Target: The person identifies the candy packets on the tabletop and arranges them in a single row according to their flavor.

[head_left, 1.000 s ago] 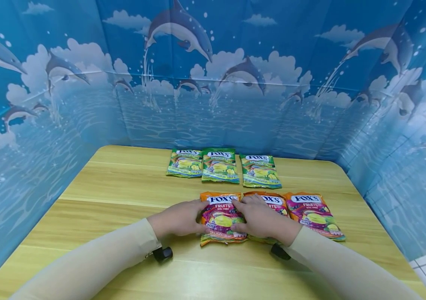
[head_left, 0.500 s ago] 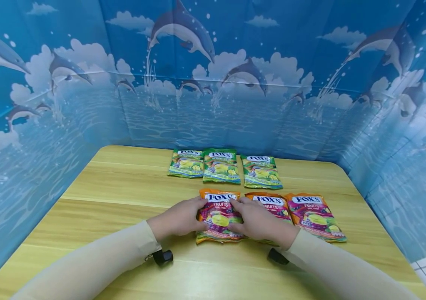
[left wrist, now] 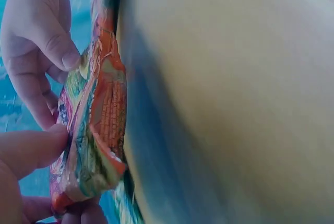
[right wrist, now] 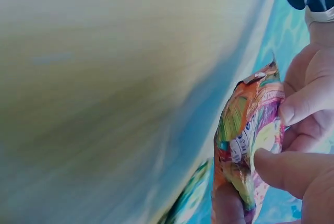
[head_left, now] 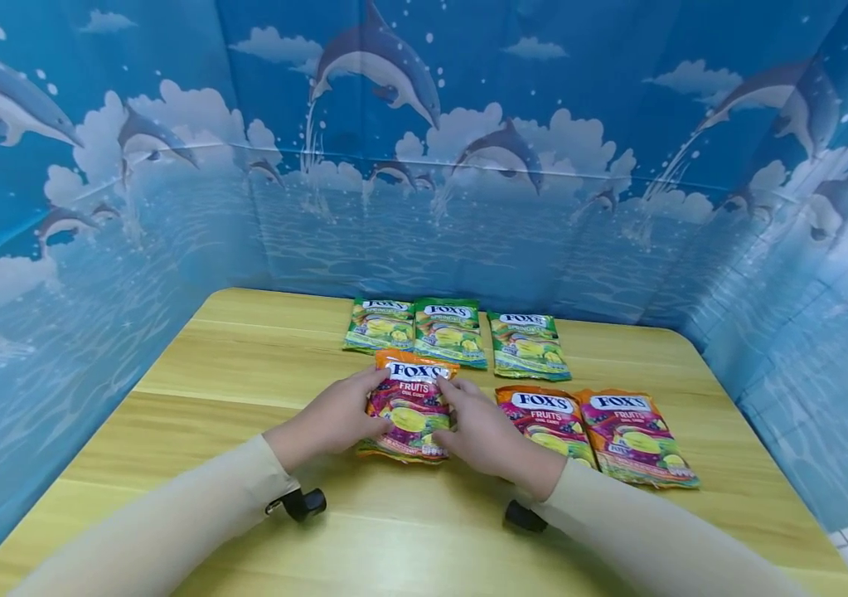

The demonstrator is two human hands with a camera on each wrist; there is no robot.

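An orange and purple bag of fruit candy (head_left: 409, 410) is held up off the table between both hands in the head view. My left hand (head_left: 334, 419) pinches its left side, thumb on the front. My right hand (head_left: 485, 433) grips the opposite side the same way. In the left wrist view the candy bag (left wrist: 107, 109) is seen from its lower edge, with the left thumb (left wrist: 36, 151) on its face and fingertips underneath. From the right wrist, the right thumb (right wrist: 287, 169) presses the front while a finger (right wrist: 228, 205) curls behind the bag.
Two more orange and purple candy bags (head_left: 546, 419) (head_left: 636, 439) lie side by side at the right. Several green candy bags (head_left: 448, 332) lie in a row along the far side of the wooden table (head_left: 230, 365). A dolphin-print curtain (head_left: 424, 232) surrounds the table.
Both hands have lifted the left orange and purple candy bag and carried it leftward and slightly away. It now stands apart from the other two orange bags, its top close to the green row.
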